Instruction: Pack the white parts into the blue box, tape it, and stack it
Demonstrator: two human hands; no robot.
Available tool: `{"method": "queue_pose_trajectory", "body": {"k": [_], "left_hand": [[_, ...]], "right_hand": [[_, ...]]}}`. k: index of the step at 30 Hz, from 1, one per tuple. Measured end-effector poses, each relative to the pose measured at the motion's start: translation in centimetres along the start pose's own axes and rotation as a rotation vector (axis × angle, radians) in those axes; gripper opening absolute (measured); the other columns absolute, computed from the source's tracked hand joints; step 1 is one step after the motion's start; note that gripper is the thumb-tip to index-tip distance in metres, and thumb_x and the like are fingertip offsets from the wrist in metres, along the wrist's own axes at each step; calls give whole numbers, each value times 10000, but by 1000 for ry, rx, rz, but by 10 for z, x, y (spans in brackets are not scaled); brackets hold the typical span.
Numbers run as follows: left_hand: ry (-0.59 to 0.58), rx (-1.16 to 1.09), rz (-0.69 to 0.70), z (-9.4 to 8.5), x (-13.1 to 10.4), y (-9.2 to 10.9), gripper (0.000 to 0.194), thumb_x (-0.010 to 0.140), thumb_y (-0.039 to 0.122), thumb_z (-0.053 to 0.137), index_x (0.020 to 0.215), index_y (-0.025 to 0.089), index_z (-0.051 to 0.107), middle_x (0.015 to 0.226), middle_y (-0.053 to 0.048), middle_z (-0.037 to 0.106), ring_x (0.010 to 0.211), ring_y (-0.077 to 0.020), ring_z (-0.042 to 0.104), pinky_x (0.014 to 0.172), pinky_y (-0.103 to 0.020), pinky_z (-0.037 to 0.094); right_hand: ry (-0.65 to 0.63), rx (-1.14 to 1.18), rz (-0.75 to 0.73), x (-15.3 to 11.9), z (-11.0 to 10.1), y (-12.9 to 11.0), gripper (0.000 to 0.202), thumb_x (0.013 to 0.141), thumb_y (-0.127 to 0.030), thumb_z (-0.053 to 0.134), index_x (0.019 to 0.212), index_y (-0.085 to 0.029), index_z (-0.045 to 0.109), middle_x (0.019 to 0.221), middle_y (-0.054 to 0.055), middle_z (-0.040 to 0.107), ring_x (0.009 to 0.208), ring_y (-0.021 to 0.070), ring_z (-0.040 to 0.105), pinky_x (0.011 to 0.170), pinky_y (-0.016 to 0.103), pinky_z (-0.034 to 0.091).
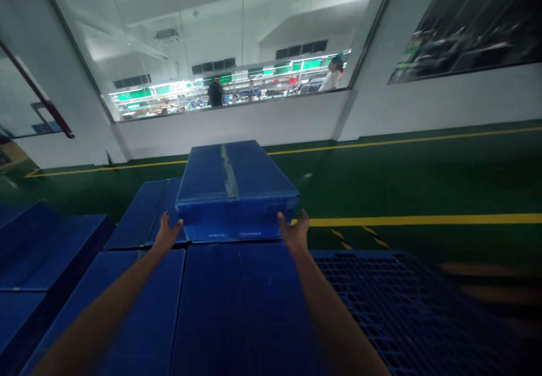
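A blue taped box [241, 170] sits level behind the front row of blue boxes, its printed front side facing me. My left hand [168, 234] is at its left front corner, thumb close to the edge and fingers spread. At the right front corner is my right hand [295, 232], its thumb against the front face and its fingers apart beyond the side. Neither hand is wrapped round the box. Below my forearms lie the closed tops of a front blue box [212, 302] and a left blue box [139, 285].
Another blue box [135, 212] stands behind on the left, with more blue boxes [63, 246] farther left. A blue plastic pallet [359, 285] lies to the right. Yellow lines [423, 221] mark the green floor [402, 178]. Two people are behind a windowed wall [237, 125].
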State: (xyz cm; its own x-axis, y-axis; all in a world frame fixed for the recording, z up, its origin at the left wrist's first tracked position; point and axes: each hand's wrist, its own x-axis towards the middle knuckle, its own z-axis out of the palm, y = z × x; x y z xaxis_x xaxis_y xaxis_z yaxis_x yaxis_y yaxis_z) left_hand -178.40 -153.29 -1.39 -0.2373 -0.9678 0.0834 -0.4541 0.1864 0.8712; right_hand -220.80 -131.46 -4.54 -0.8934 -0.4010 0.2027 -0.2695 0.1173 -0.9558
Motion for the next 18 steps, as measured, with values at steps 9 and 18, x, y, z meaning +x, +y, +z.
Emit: {"method": "queue_pose_trajectory", "body": {"k": [9, 18], "left_hand": [[182, -111, 12, 71, 20, 6, 754, 979, 684, 725, 1464, 180, 444, 1483, -228, 658, 1406, -359, 642, 1198, -477, 493], [150, -399, -209, 57, 32, 67, 524, 1036, 568, 729, 1315, 223, 452, 1379, -175, 709, 1309, -298, 687, 1124, -437, 552]], "right_hand": [[-139, 69, 63, 44, -4, 6, 1072, 759, -931, 686, 1540, -202, 602, 1393, 176, 724, 1267, 404, 691, 1077, 503, 556], [-83, -100, 100, 60, 2, -50, 1027, 730, -919, 561, 1407, -160, 700, 1336, 224, 737, 1301, 501, 650, 1141, 612, 488]]}}
